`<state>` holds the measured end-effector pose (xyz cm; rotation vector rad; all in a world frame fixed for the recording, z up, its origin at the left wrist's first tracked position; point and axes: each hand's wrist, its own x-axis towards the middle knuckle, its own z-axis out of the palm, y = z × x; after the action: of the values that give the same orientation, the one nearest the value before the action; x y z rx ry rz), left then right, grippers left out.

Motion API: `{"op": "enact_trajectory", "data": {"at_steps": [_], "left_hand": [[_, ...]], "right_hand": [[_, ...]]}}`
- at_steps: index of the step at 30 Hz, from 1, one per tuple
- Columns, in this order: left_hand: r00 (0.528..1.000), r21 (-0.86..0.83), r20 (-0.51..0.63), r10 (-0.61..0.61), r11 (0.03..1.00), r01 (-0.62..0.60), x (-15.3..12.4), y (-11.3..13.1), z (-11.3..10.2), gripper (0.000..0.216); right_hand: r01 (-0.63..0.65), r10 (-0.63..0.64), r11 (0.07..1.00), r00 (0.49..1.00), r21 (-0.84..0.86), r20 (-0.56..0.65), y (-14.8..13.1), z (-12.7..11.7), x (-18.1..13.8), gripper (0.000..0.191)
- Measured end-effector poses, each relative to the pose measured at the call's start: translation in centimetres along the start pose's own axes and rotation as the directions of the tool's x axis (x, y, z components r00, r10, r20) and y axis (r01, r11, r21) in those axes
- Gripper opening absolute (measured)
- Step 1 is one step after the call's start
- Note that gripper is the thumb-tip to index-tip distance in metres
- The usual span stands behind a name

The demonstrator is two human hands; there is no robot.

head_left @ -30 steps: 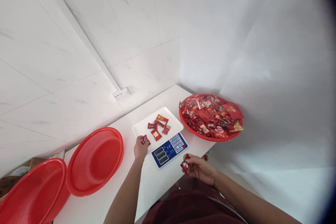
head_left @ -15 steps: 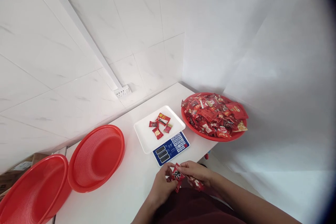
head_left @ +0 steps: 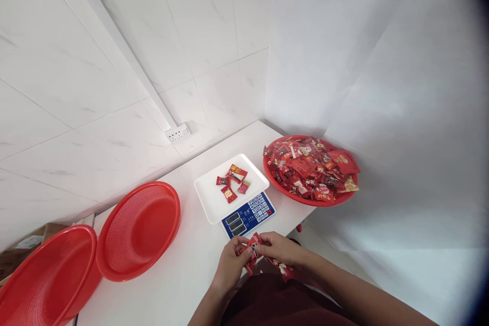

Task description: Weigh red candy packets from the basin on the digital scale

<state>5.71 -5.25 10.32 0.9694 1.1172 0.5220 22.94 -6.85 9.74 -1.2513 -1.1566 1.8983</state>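
Just in front of the scale, both of my hands pinch one small red snack packet (head_left: 255, 240) with dark lettering. My left hand (head_left: 230, 263) closes on its left side, with more red wrapper showing under the fingers. My right hand (head_left: 280, 248) grips the packet's right side and also keeps a second red packet (head_left: 281, 268) below its palm. Beyond them stands a digital scale (head_left: 250, 214) with a blue keypad panel. On its white tray (head_left: 210, 201) lie several small red packets (head_left: 234, 178).
A red basin (head_left: 275, 187) heaped with red packets stands right of the scale, at the table's edge. Two red perforated baskets, one nearer the scale (head_left: 147, 237) and one farther left (head_left: 72, 275), sit at left. A wall socket (head_left: 178, 133) is behind; cardboard (head_left: 23, 252) shows far left.
My fingers have drawn closer together over the packet, with both thumbs now covering much of its lettering. The second packet hangs slightly differently under my right hand. The tray's packets stay put.
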Motion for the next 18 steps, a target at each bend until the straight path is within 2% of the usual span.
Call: {"op": "enact_trajectory", "data": {"at_steps": [2,4,6,8,9,11,12,13,14,15,16,17,18], "left_hand": [[1.0,0.028,0.014,0.027,0.999,-0.027,0.1,0.0,-0.1,0.046],[0.998,0.03,0.053,-0.034,0.999,0.032,0.1,0.2,-0.1,0.05],[0.99,0.016,0.103,-0.097,0.995,0.096,0.0,0.6,0.0,0.055],[0.985,-0.013,0.136,-0.105,0.994,0.108,-0.1,1.2,0.2,0.054],[0.985,-0.034,0.14,-0.101,0.994,0.107,-0.2,1.5,0.3,0.051],[0.987,-0.103,0.122,-0.109,0.987,0.122,-0.2,2.0,0.4,0.046],[0.987,-0.15,0.106,-0.123,0.979,0.138,-0.2,2.2,0.3,0.044],[0.986,-0.198,0.092,-0.142,0.968,0.157,-0.2,2.3,0.3,0.043],[0.984,-0.242,0.08,-0.16,0.954,0.175,-0.3,2.5,0.2,0.042],[0.982,-0.28,0.074,-0.173,0.942,0.187,-0.3,2.6,0.0,0.041],[0.98,-0.308,0.072,-0.185,0.93,0.198,-0.4,2.6,-0.1,0.04],[0.978,-0.328,0.073,-0.197,0.921,0.21,-0.4,2.7,-0.3,0.039],[0.975,-0.341,0.075,-0.207,0.914,0.22,-0.5,2.7,-0.4,0.039]], "right_hand": [[0.038,-0.036,0.997,0.999,-0.074,0.03,-0.1,-0.1,0.0,0.037],[0.057,-0.053,0.989,0.998,-0.137,0.032,-0.3,-0.2,-0.1,0.034],[0.035,-0.03,0.985,0.999,-0.17,0.03,-0.3,-0.6,-0.2,0.031],[-0.023,0.028,0.983,0.999,-0.18,0.024,-0.3,-1.6,-0.3,0.032],[-0.051,0.048,0.982,0.999,-0.182,-0.017,-0.4,-2.5,-0.4,0.034],[-0.09,0.041,0.973,0.974,-0.213,-0.223,-0.6,-5.3,-0.6,0.037],[-0.103,0.004,0.965,0.925,-0.242,-0.379,-0.7,-7.1,-0.8,0.037],[-0.131,-0.046,0.946,0.853,-0.298,-0.521,-0.9,-9.1,-1.1,0.035],[-0.192,-0.088,0.913,0.77,-0.361,-0.632,-1.0,-11.1,-1.4,0.032],[-0.279,-0.144,0.863,0.664,-0.422,-0.733,-1.1,-13.1,-1.8,0.029],[-0.384,-0.2,0.789,0.58,-0.481,-0.79,-1.1,-14.9,-2.1,0.028],[-0.474,-0.239,0.718,0.52,-0.51,-0.82,-1.2,-16.5,-2.5,0.029],[-0.542,-0.26,0.653,0.495,-0.528,-0.829,-1.2,-17.8,-2.7,0.032]]}}
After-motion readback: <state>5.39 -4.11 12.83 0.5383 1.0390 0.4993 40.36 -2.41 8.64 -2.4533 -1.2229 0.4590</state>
